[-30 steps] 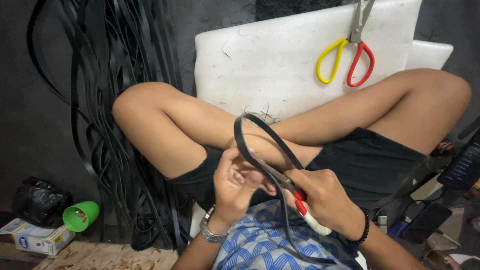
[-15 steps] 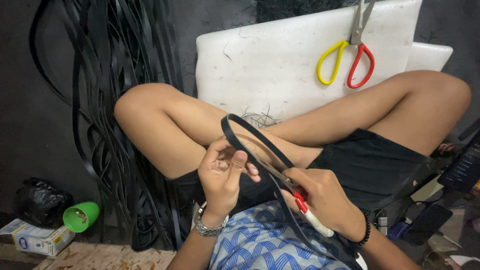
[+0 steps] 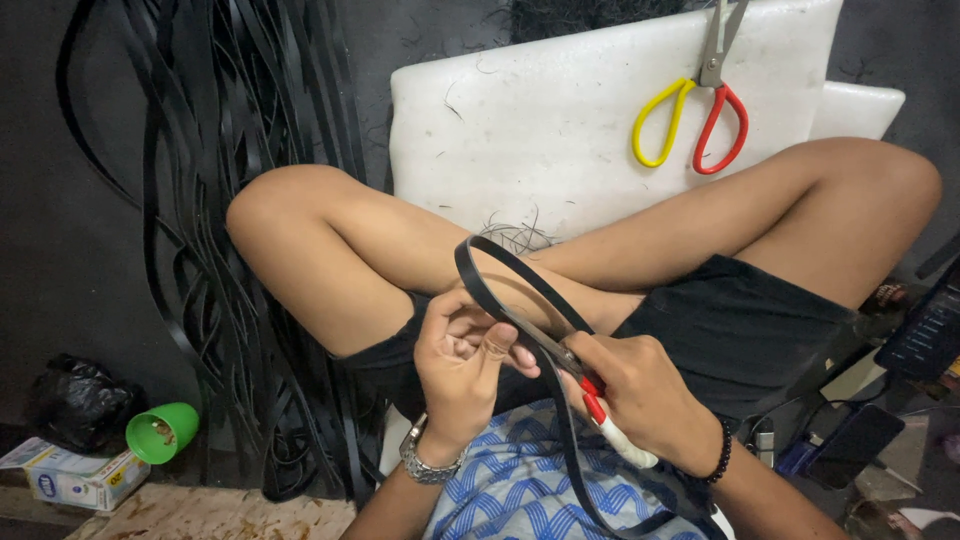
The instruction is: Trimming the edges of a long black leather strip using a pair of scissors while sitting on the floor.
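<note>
Head view looks down on crossed bare legs, with both hands working low over the lap. Left hand is bent at the wrist, palm turned inward, its fingers curled narrow and pinching a black rubber strip, which arches up above the fingertips and loops back down past the right wrist. Right hand is fisted, knuckles up, around a red-and-white handled cutter, whose tip meets the strip just right of the left fingers. Beyond both hands, yellow-and-red scissors lie on a white foam board. More black strips hang far left.
</note>
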